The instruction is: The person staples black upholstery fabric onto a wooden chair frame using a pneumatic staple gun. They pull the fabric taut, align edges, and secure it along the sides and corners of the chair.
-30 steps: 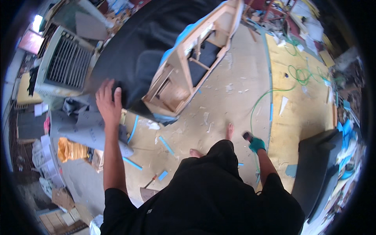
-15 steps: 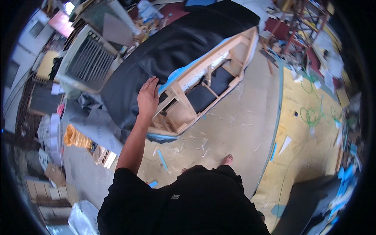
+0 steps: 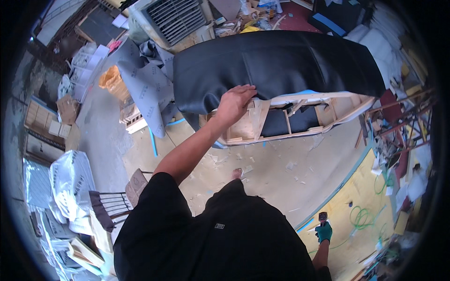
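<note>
My left hand (image 3: 234,105) lies on the near edge of the black cover (image 3: 281,56); I cannot tell whether it pinches the material. The cover drapes over the far side of the wooden frame (image 3: 258,119), in front of me. My right hand (image 3: 323,233), gloved in green, is closed around 1 dark handheld tool (image 3: 322,216), well apart from the frame.
</note>
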The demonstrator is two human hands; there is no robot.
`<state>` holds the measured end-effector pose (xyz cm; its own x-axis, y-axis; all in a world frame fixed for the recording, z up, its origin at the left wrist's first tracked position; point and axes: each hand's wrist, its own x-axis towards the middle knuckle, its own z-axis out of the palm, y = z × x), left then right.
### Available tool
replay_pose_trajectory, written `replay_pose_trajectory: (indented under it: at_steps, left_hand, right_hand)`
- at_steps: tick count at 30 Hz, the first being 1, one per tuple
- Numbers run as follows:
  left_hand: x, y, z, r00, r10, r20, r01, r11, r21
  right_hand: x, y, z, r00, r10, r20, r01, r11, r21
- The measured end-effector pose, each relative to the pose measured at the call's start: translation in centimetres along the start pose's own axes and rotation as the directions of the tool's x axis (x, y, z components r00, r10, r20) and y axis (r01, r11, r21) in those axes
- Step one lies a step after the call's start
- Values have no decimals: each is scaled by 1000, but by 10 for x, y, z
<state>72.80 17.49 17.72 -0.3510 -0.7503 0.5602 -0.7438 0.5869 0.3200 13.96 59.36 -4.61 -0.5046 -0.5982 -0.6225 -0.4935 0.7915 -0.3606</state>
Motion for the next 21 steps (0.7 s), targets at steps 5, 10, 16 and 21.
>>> replay_pose_trajectory:
  at_steps: [5, 10, 16, 21]
  left_hand:
    - [17, -12, -27, 990, -15, 142, 27, 996, -79]
    - [119, -46, -49, 929, -196, 315, 322, 849, -419]
    - [220, -305, 32, 916, -250, 312, 220, 967, 129]
    - [287, -386, 87, 759, -480, 439, 374, 874, 310]
  right_hand:
    - [20, -47, 20, 998, 9, -60, 1, 984, 177]
    - [-13, -46, 58, 987, 28, 159, -11, 994, -107]
    - [-127, -68, 123, 952, 135, 276, -166, 982, 92]
    - [-267, 18, 176, 930, 306, 204, -285, 950, -127]
